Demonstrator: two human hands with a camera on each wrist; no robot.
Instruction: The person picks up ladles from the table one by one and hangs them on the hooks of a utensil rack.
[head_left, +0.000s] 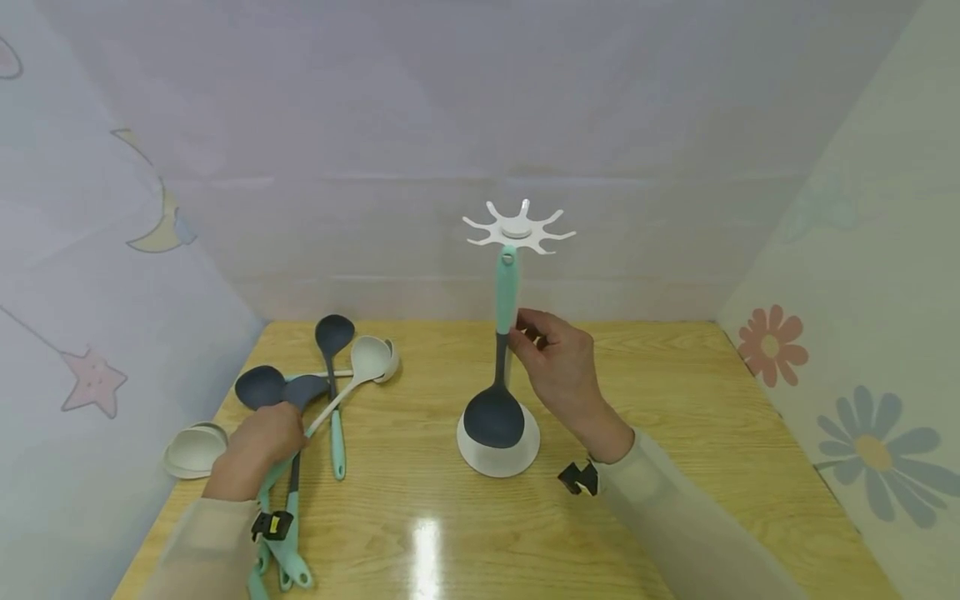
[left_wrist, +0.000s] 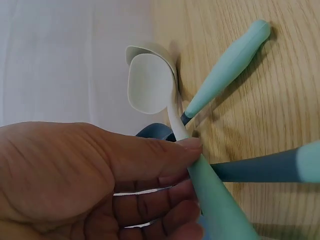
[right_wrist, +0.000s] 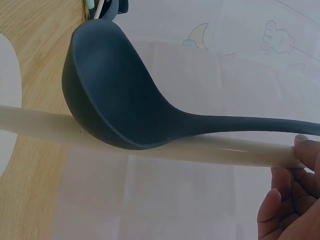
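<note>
A dark ladle (head_left: 495,417) with a mint handle hangs upright against the white utensil stand (head_left: 516,229), its handle end up at the spoked top. My right hand (head_left: 561,358) pinches the stand's pole (right_wrist: 225,152) beside the ladle's neck, the thumb tip touching the ladle. On the left, my left hand (head_left: 262,437) holds a white ladle (head_left: 370,358) by its mint handle (left_wrist: 215,200), between thumb and fingers near the neck. The white bowl points toward the back wall, over another white utensil (head_left: 390,367).
Several dark utensils with mint handles lie around my left hand, including a ladle (head_left: 334,333) and another dark bowl (head_left: 259,387). White bowls (head_left: 197,450) lie by the left wall. The stand's round base (head_left: 498,462) sits mid-table; patterned sheets wall the table.
</note>
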